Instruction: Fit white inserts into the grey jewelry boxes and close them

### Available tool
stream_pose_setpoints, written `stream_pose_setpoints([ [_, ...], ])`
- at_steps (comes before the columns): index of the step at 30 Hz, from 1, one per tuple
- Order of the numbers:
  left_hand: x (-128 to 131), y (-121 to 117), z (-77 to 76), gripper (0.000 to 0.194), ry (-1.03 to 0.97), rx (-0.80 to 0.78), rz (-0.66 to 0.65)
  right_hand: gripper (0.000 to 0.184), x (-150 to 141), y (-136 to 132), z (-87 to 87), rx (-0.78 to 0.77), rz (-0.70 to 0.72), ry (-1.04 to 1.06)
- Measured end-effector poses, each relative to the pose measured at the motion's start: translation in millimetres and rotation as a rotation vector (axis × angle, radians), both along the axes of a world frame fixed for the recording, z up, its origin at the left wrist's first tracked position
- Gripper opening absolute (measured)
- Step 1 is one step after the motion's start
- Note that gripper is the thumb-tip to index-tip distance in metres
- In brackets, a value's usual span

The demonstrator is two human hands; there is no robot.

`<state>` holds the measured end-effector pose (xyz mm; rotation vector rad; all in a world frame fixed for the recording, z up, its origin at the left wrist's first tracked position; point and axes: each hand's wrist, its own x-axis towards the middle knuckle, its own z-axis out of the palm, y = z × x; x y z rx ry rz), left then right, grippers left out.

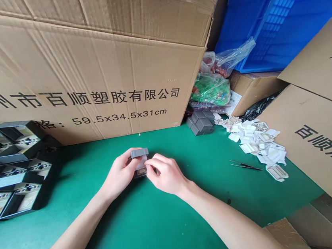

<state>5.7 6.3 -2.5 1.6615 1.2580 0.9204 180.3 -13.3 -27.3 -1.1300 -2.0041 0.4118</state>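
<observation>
Bare left forearm [81, 226] and bare right forearm [221, 214], slim and smooth
Both taper evenly; the left hand [121, 171] and right hand [166, 175], bare as well, are slender-fingered, with smooth backs.

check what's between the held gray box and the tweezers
The right hand's grip at the box, then green tabletop up to the tweezers, in the head view.

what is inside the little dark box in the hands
A white piece shows in the dark box, with a pale-rimmed insert nearer the wearer. The left hand and right hand cover parts of the sides; anything under the white piece is hidden.
</observation>
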Motion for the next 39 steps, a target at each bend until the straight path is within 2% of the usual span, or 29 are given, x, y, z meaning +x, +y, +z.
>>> stream_pose_setpoints([
  [6, -0.3, -0.5, -3.4, 0.024, -0.071, -0.053, -0.008, 0.02, -2.2, -3.7, -0.6, -0.01, 0.051, -0.002],
  [12, -1.0, 0.2, -5.6, 0.021, -0.103, -0.087, -0.027, 0.018, -4.9, -5.6, 1.2, -0.032, 0.042, -0.075],
  [18, -0.8, 0.7, -5.4, 0.024, -0.085, -0.065, -0.031, 0.026, -3.2, -3.5, 3.9, 0.044, 0.007, -0.127],
  [24, -1.3, 0.9, -5.8, 0.026, -0.079, -0.073, -0.005, 0.034, -2.0, -4.4, -0.9, 0.128, -0.022, -0.253],
  [33, -2.1, 3.3, -7.9, 0.025, -0.063, -0.075, 0.005, 0.037, 0.7, -4.4, 0.8, 0.093, -0.036, -0.358],
  [39, -1.7, 1.5, -5.2, 0.026, -0.065, -0.078, -0.003, 0.038, 0.6, -4.7, 0.1, 0.122, -0.026, -0.382],
])
